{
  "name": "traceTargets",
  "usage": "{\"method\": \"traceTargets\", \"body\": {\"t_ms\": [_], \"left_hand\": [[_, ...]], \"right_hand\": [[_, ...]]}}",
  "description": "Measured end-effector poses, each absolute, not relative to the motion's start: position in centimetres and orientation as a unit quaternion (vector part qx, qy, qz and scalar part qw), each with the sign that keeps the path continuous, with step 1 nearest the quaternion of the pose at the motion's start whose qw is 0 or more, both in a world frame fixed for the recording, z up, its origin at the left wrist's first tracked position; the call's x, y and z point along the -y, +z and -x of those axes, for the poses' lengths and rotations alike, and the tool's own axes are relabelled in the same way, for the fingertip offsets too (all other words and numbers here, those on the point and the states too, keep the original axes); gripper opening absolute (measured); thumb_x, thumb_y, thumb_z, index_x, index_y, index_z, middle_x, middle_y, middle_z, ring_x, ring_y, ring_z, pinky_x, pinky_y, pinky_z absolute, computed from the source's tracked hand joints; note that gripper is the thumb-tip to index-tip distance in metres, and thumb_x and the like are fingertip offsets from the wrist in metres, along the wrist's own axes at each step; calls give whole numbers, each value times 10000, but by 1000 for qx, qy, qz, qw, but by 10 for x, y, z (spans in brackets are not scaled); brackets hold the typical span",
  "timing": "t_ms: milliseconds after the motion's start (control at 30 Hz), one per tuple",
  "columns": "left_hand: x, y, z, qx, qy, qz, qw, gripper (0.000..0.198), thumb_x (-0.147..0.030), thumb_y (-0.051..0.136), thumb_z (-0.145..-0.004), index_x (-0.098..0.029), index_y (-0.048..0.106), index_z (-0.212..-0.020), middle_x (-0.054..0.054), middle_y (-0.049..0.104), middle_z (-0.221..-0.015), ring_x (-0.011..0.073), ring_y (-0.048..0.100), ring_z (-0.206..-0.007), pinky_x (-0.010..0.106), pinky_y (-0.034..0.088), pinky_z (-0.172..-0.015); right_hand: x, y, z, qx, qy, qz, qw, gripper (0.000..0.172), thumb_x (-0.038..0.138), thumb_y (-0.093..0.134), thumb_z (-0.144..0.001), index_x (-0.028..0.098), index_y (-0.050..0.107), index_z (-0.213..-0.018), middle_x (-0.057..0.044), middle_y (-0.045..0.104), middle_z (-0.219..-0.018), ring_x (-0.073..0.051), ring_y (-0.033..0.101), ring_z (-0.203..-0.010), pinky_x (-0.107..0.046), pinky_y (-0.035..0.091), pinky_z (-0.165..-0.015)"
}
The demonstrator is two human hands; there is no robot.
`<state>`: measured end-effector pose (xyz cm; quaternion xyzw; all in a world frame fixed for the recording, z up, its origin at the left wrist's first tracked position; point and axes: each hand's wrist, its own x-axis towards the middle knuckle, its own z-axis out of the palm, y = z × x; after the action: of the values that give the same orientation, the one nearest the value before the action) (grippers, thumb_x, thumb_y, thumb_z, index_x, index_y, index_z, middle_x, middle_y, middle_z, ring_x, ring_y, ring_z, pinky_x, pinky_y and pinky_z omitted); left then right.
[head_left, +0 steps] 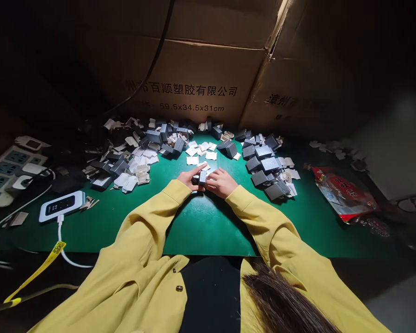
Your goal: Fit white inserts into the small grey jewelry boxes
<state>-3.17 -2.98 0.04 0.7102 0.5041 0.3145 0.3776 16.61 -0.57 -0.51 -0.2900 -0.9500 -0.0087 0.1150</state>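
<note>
Between my two hands, over the middle of the green table [201, 222], is a small dark grey box [202, 177]. My left hand [188, 178] is closed around its left side, the thumb reaching over the top. On the other side, the fingers of my right hand [222, 181] are bent in against the box, and a whitish piece [204, 166] shows just behind it. Small white paper pieces [201, 149] lie beyond my hands. To the right sits a cluster of dark grey boxes [270, 164], and more boxes [154, 136] are heaped with paper at the back left.
Large cardboard cartons [194, 69] stand along the back. At the left are a power strip [7, 173] with plugs, a white device [62, 206] and its white cable [64, 252]. A red and clear plastic packet [345, 194] lies at the right.
</note>
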Motion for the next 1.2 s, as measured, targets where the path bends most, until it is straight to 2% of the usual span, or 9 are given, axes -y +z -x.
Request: {"method": "traceTargets", "body": {"t_ms": [200, 467, 633, 833, 967, 1033, 1100, 1133, 1200], "left_hand": [[34, 4, 29, -495, 346, -696, 388, 842, -287, 767, -596, -229, 459, -1377, 60, 688, -1105, 198, 659, -911, 308, 503, -868], [30, -5, 32, -486, 343, -721, 356, 847, -310, 762, -614, -222, 439, -1392, 81, 677, -1144, 210, 666, -948, 322, 501, -908], [26, -14, 33, -477, 338, -737, 340, 868, -346, 761, -622, -215, 414, -1407, 88, 653, -1192, 216, 650, -1002, 323, 497, -912], [28, -13, 31, -491, 341, -708, 377, 877, -349, 770, -617, -255, 409, -1410, 80, 661, -1162, 153, 671, -765, 305, 514, -851], [29, -9, 30, -479, 371, -665, 437, 930, -302, 792, -583, -256, 390, -1421, 92, 652, -1174, 182, 666, -860, 356, 494, -909], [30, -7, 29, -459, 402, -624, 488, 989, -291, 801, -576, -233, 336, -1447, 124, 633, -1207, 216, 650, -966, 379, 487, -925], [31, -6, 28, -424, 438, -580, 541, 1036, -298, 809, -576, -207, 286, -1466, 157, 606, -1248, 247, 613, -1077, 389, 474, -946], [32, -5, 27, -402, 454, -561, 563, 1053, -310, 814, -576, -196, 271, -1471, 172, 588, -1272, 261, 591, -1123, 394, 464, -960], [34, -3, 25, -361, 480, -536, 593, 1075, -342, 832, -564, -178, 274, -1468, 196, 555, -1310, 285, 552, -1187, 405, 435, -999]], "right_hand": [[26, -19, -166, 936, -35, 312, 162, 273, 267, 412, -964, 217, 650, -1086, -74, 665, -1161, -221, 536, -1121, -529, 243, -1085], [57, -23, -160, 922, -51, 359, 133, 437, 293, 353, -970, 75, 497, -1320, -151, 478, -1401, -301, 344, -1359, -574, 220, -1115], [57, -22, -158, 923, -39, 366, 112, 449, 272, 329, -975, 58, 450, -1352, -169, 459, -1409, -286, 328, -1376, -612, 180, -1125], [61, -21, -150, 912, -9, 385, 140, 465, 270, 356, -959, -2, 463, -1321, -235, 467, -1381, -320, 361, -1352, -603, 171, -1132], [50, -13, -156, 872, 96, 428, 219, 413, 245, 349, -942, 88, 520, -1284, -168, 557, -1320, -260, 420, -1319, -533, 234, -1135], [40, -7, -163, 802, 166, 488, 302, 395, 268, 332, -944, 143, 544, -1254, -133, 603, -1263, -226, 488, -1253, -445, 366, -1073], [33, -3, -168, 698, 280, 547, 367, 400, 352, 323, -951, 155, 555, -1210, -126, 663, -1127, -201, 626, -1009, -339, 522, -836], [30, -2, -169, 646, 360, 561, 372, 416, 405, 321, -950, 147, 567, -1164, -118, 690, -1009, -178, 656, -812, -288, 532, -663], [28, -1, -169, 550, 532, 554, 327, 458, 493, 334, -933, 124, 602, -976, -76, 674, -724, -113, 541, -460, -222, 390, -398]]}}
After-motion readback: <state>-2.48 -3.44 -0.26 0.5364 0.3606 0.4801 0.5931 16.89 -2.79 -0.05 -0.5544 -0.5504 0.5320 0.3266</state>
